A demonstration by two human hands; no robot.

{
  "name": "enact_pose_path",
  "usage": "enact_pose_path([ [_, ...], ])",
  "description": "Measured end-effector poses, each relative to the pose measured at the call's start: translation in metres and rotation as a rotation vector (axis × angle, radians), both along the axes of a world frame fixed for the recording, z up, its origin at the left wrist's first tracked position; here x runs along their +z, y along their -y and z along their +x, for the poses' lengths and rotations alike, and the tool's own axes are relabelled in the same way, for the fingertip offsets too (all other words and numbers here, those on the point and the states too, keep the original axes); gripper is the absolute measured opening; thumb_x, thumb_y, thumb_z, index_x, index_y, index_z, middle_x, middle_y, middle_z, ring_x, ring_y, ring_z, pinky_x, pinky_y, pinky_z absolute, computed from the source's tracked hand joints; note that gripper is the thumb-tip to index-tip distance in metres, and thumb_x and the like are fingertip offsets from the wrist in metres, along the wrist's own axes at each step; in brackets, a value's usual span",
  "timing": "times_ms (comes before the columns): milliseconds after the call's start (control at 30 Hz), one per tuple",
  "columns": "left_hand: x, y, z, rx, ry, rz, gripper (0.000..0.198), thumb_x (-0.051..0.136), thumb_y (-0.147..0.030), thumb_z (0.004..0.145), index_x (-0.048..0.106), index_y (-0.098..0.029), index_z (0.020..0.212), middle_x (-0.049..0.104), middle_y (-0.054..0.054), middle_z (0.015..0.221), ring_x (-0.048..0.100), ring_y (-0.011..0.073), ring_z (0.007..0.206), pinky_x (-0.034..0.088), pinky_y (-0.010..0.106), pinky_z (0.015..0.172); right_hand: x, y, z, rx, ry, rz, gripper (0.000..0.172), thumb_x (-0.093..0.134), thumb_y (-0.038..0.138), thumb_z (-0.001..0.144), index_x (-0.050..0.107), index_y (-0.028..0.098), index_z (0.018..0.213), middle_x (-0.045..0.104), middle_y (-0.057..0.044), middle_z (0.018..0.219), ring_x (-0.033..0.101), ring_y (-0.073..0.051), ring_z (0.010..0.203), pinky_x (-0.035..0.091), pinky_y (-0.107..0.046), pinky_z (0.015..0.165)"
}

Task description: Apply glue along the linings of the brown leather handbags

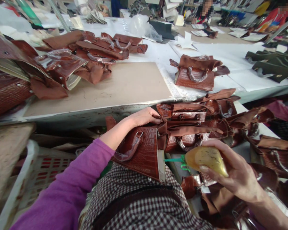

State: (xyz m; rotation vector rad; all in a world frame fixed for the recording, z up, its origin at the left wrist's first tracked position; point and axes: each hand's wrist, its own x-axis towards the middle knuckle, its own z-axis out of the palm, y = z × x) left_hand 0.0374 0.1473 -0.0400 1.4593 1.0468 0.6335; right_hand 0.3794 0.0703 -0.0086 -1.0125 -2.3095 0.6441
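Note:
A brown crocodile-patterned handbag (pixel 146 153) rests against my lap, its plastic-wrapped handle facing up. My left hand (pixel 147 116) reaches across its top, fingers closed on the brown fabric at the bag's upper edge. In my right hand (pixel 232 172) is a yellowish squeeze bottle (pixel 206 159) with a green nozzle. The nozzle's thin tip points left and meets the pale edge strip (pixel 161 166) on the bag's side. Whether the tip presses on the strip or hovers just by it, I cannot tell.
More brown handbags (pixel 192 134) crowd the surface to the right. Others (pixel 98 48) lie across the white table (pixel 194 48), with a brown board (pixel 134 80) in front. Dark green bags (pixel 276 64) sit far right. A white plastic basket (pixel 48 169) stands at lower left. People work at the back.

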Motion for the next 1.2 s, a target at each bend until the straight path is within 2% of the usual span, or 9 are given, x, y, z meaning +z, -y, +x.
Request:
enact_pose_path([
  [267, 0.005, 0.002, 0.000, 0.001, -0.065, 0.042, 0.012, 0.070, -0.026, 0.075, 0.077, -0.016, 0.071, 0.053, -0.005, 0.061, 0.042, 0.0109, 0.060, 0.033, 0.028, 0.064, -0.009, 0.009, 0.008, 0.043, -0.004, -0.184, 0.039, 0.074, 0.045, 0.094, 0.059, 0.033, 0.128, 0.072, -0.004, 0.101, 0.071, -0.024, 0.079, 0.060, -0.027, 0.064],
  [367, 0.005, 0.002, 0.001, 0.007, -0.078, 0.053, 0.013, 0.069, -0.025, 0.075, 0.078, -0.016, 0.076, 0.057, -0.004, 0.064, 0.044, 0.0117, 0.062, 0.032, 0.028, 0.065, -0.013, 0.015, 0.011, 0.041, -0.026, -0.261, 0.038, 0.074, 0.045, 0.094, 0.059, 0.034, 0.126, 0.072, -0.003, 0.104, 0.072, -0.024, 0.084, 0.060, -0.026, 0.067],
  [567, 0.004, 0.001, 0.000, 0.009, -0.078, 0.061, 0.012, 0.072, -0.026, 0.076, 0.080, -0.018, 0.080, 0.066, -0.002, 0.072, 0.051, 0.0126, 0.066, 0.038, 0.029, 0.070, -0.018, 0.021, 0.018, -0.002, -0.057, -0.280, 0.040, 0.075, 0.045, 0.093, 0.060, 0.033, 0.128, 0.071, -0.004, 0.110, 0.071, -0.024, 0.089, 0.060, -0.026, 0.075],
  [767, 0.001, 0.001, 0.000, 0.023, -0.095, 0.076, 0.013, 0.071, -0.025, 0.077, 0.080, -0.017, 0.082, 0.069, -0.001, 0.074, 0.054, 0.0125, 0.066, 0.042, 0.029, 0.072, -0.020, 0.024, 0.020, -0.036, -0.099, -0.384, 0.041, 0.078, 0.042, 0.091, 0.061, 0.032, 0.127, 0.073, -0.004, 0.107, 0.071, -0.025, 0.086, 0.060, -0.027, 0.068],
  [867, 0.004, 0.004, 0.001, 0.049, -0.122, 0.088, 0.014, 0.072, -0.026, 0.077, 0.080, -0.017, 0.083, 0.070, -0.001, 0.073, 0.056, 0.0128, 0.065, 0.043, 0.030, 0.073, -0.024, 0.025, 0.020, -0.069, -0.128, -0.502, 0.042, 0.080, 0.042, 0.089, 0.064, 0.030, 0.126, 0.074, -0.004, 0.105, 0.071, -0.025, 0.084, 0.060, -0.027, 0.068],
  [967, 0.016, 0.011, -0.002, 0.086, -0.157, 0.122, 0.014, 0.072, -0.026, 0.078, 0.079, -0.017, 0.085, 0.072, 0.000, 0.076, 0.059, 0.0143, 0.069, 0.046, 0.031, 0.076, -0.032, 0.025, 0.023, -0.151, -0.238, -0.659, 0.044, 0.082, 0.043, 0.087, 0.066, 0.028, 0.125, 0.074, -0.005, 0.105, 0.071, -0.026, 0.085, 0.061, -0.029, 0.070],
  [1033, 0.028, 0.019, -0.005, 0.118, -0.170, 0.160, 0.014, 0.070, -0.025, 0.080, 0.078, -0.017, 0.087, 0.074, 0.001, 0.083, 0.063, 0.0154, 0.076, 0.048, 0.032, 0.081, -0.040, 0.024, 0.027, -0.235, -0.383, -0.732, 0.047, 0.081, 0.046, 0.086, 0.067, 0.027, 0.126, 0.074, -0.007, 0.105, 0.072, -0.029, 0.086, 0.062, -0.031, 0.069],
  [1133, 0.053, 0.037, -0.012, 0.192, -0.184, 0.270, 0.012, 0.068, -0.027, 0.083, 0.075, -0.018, 0.085, 0.075, 0.002, 0.094, 0.066, 0.0166, 0.085, 0.051, 0.031, 0.086, -0.048, 0.021, 0.034, -0.338, -0.636, -0.769, 0.047, 0.080, 0.047, 0.085, 0.069, 0.026, 0.126, 0.075, -0.008, 0.102, 0.072, -0.031, 0.086, 0.063, -0.033, 0.065],
  [1200, 0.070, 0.055, -0.014, 0.254, -0.240, 0.426, 0.012, 0.064, -0.024, 0.086, 0.071, -0.018, 0.078, 0.075, 0.003, 0.095, 0.068, 0.0161, 0.087, 0.052, 0.028, 0.085, -0.049, 0.017, 0.037, -0.399, -0.782, -0.753, 0.044, 0.081, 0.045, 0.084, 0.071, 0.025, 0.122, 0.075, -0.009, 0.102, 0.072, -0.031, 0.086, 0.064, -0.034, 0.066],
])
